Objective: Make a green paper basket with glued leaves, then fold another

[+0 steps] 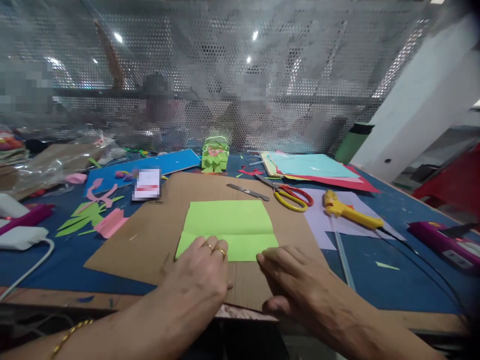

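Right before me, the creased green paper (230, 220) lies on the cardboard (150, 240), my left hand (204, 267) curled over its near edge, right hand (296, 272) at the near-right corner, can't tell if either pinches; I'd keep edges square, pressing evenly.

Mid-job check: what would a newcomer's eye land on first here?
Probably the bright green sheet, creased across, on the brown cardboard mid-table, the left hand over its near edge and the right hand by its near right corner. Next, the yellow glue gun on lilac paper to the right, and the small green basket beyond the cardboard.
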`<state>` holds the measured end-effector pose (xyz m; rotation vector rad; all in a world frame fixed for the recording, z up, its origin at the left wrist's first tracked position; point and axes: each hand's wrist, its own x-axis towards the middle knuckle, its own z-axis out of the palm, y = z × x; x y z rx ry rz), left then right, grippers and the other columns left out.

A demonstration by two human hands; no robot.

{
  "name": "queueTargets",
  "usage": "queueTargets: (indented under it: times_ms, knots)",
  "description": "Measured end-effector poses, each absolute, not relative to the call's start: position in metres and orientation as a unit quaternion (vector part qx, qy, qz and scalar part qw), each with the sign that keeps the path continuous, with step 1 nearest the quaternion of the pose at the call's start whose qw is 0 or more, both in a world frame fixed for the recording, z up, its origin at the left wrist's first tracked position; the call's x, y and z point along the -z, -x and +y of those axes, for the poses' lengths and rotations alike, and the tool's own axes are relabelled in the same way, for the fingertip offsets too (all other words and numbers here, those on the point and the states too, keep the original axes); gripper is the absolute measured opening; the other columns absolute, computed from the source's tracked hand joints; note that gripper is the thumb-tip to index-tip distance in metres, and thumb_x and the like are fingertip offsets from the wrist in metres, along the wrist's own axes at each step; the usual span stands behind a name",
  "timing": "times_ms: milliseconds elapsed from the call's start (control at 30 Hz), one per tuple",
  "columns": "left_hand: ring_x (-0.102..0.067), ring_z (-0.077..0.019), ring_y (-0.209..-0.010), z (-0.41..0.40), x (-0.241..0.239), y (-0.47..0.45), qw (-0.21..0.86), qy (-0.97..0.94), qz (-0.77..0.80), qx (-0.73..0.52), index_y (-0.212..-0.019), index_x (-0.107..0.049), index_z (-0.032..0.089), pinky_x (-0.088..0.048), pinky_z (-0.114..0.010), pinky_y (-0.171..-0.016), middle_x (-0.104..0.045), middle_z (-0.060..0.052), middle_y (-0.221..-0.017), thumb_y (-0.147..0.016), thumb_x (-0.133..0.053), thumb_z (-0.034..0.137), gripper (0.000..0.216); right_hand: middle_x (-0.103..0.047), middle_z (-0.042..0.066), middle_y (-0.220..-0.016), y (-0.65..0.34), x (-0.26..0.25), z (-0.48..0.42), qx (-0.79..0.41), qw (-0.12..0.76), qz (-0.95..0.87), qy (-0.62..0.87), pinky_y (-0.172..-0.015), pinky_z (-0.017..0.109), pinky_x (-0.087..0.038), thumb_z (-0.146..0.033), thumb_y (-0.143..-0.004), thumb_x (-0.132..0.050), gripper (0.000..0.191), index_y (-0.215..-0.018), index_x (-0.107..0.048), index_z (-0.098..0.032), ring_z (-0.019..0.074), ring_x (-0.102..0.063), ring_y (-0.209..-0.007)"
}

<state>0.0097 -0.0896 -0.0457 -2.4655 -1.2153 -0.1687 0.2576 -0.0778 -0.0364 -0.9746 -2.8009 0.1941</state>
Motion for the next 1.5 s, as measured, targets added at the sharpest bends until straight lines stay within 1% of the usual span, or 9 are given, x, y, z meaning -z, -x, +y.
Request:
queueTargets:
  times_ms: [67,167,300,433,600,767,1000,1333,1500]
  knots:
    - [-0.067,-0.0235,-0.076,-0.085,0.035,-0.017,0.1,0.881,-0.46,0.037,-0.09,-0.065,0.017,-0.044,-0.032,-0.064,-0.071,-0.007,-0.086,-0.086,-0.071,0.019,0.008,-0.064,0.008,-0.101,-0.256,0.034,-0.079,-0.068,0.084,-0.937,0.331,-0.08,0.04,-0.051,-0.031,-0.091,-0.072,0.027,-0.11,-0.065,-0.014,0.0236,-0.058,-0.089]
    - [-0.068,-0.0212,-0.071,-0.076,0.018,-0.022,-0.025,0.862,-0.506,0.02,-0.09,-0.065,0.02,-0.038,-0.028,-0.054,-0.072,-0.002,-0.08,-0.094,-0.06,0.027,0.01,-0.064,0.007,-0.101,-0.254,0.031,-0.08,-0.067,0.087,-0.937,0.331,-0.079,0.038,-0.051,-0.029,-0.089,-0.074,0.026,-0.109,-0.065,-0.014,0.023,-0.058,-0.089]
    - [-0.069,-0.0241,-0.071,-0.064,0.005,-0.03,-0.043,0.842,-0.538,0.0,-0.078,-0.07,0.02,-0.036,-0.029,-0.053,-0.074,-0.007,-0.075,-0.097,-0.051,0.035,0.031,-0.064,0.007,-0.099,-0.252,0.028,-0.08,-0.066,0.08,-0.936,0.335,-0.08,0.038,-0.052,-0.024,-0.089,-0.073,0.022,-0.108,-0.065,-0.015,0.023,-0.058,-0.088]
    - [-0.07,-0.0287,-0.072,-0.056,0.001,-0.038,-0.057,0.82,-0.57,-0.019,-0.077,-0.074,0.017,-0.036,-0.031,-0.052,-0.076,-0.014,-0.078,-0.091,-0.054,0.048,0.04,-0.064,0.008,-0.098,-0.252,0.029,-0.079,-0.057,0.08,-0.939,0.329,-0.079,0.04,-0.052,-0.024,-0.092,-0.07,0.019,-0.106,-0.065,-0.013,0.0239,-0.059,-0.087]
    - [-0.066,-0.0266,-0.066,-0.047,0.004,-0.035,-0.156,0.777,-0.609,-0.046,-0.078,-0.074,0.018,-0.034,-0.031,-0.05,-0.073,-0.013,-0.074,-0.083,-0.053,0.059,0.047,-0.063,0.009,-0.101,-0.254,0.035,-0.082,-0.042,0.117,-0.94,0.317,-0.074,0.04,-0.053,-0.023,-0.09,-0.072,0.019,-0.104,-0.064,-0.014,0.0247,-0.059,-0.086]
    - [-0.063,-0.0252,-0.067,-0.046,0.007,-0.035,-0.166,0.755,-0.634,-0.033,-0.073,-0.072,0.02,-0.036,-0.031,-0.053,-0.071,-0.01,-0.072,-0.08,-0.054,0.056,0.04,-0.064,0.008,-0.096,-0.254,0.037,-0.082,-0.009,0.131,-0.943,0.305,-0.071,0.04,-0.055,-0.02,-0.089,-0.071,0.016,-0.103,-0.063,-0.015,0.0248,-0.06,-0.083]
    - [-0.05,-0.0174,-0.052,-0.04,0.003,-0.032,-0.217,0.748,-0.625,-0.044,-0.062,-0.06,0.02,-0.031,-0.029,-0.047,-0.057,-0.002,-0.06,-0.073,-0.062,0.047,0.028,-0.066,0.011,-0.103,-0.258,0.046,-0.078,0.012,0.148,-0.946,0.288,-0.072,0.04,-0.058,-0.023,-0.093,-0.065,0.021,-0.113,-0.062,-0.015,0.0257,-0.063,-0.087]
    - [-0.034,-0.0133,-0.049,-0.042,0.017,-0.013,-0.22,0.761,-0.61,-0.011,-0.053,-0.041,0.022,-0.025,-0.029,-0.049,-0.035,0.004,-0.054,-0.077,-0.059,0.042,0.036,-0.067,0.013,-0.105,-0.26,0.048,-0.077,0.043,0.169,-0.946,0.273,-0.075,0.04,-0.059,-0.031,-0.1,-0.055,0.028,-0.122,-0.058,-0.015,0.0266,-0.065,-0.091]
    - [-0.036,-0.0136,-0.051,-0.047,0.018,-0.002,-0.228,0.748,-0.623,-0.009,-0.052,-0.041,0.021,-0.024,-0.029,-0.05,-0.035,0.004,-0.053,-0.078,-0.059,0.037,0.035,-0.068,0.013,-0.106,-0.26,0.053,-0.074,0.069,0.165,-0.948,0.262,-0.076,0.041,-0.059,-0.031,-0.101,-0.053,0.028,-0.122,-0.058,-0.014,0.0271,-0.066,-0.091]
